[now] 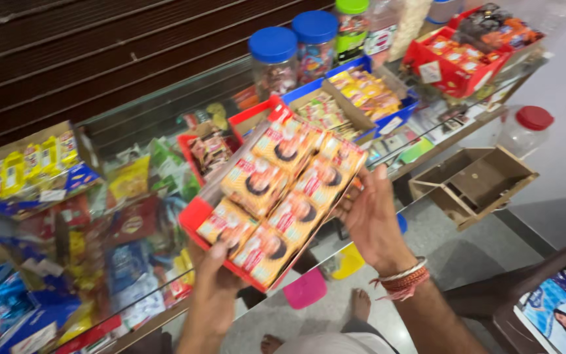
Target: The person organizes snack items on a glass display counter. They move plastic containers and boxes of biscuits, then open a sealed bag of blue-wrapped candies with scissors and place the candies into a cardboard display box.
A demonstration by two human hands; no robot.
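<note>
Both hands are on a red display tray (194,216) full of orange-and-red biscuit packs (283,193), held tilted in the air above a glass shop counter (427,147). The left hand (214,278) grips the tray's near low corner — fingers curled up over the red rim, touching the closest pack. The right hand (371,219) supports the tray's right long side from below and beside it, palm against the edge, fingers spread and partly hidden under the packs. Red and white thread bands (404,278) sit on the right wrist.

The tray's far end points up toward the counter, just over a red box of small sweets (211,154) and a brown carton of candy (325,111). Behind those: a blue tray of yellow packs (368,92), two blue-lidded jars (293,52), a green-lidded jar (352,23). Far right on the counter — another red tray of snacks (456,62). Left side: a box of yellow packets (27,167) and mixed wrappers under the glass.

Below the counter: a brown cardboard divider box (470,180), a clear jar with a red lid (525,131), pink tub (306,288) on the floor, the person's bare foot (360,305).
</note>
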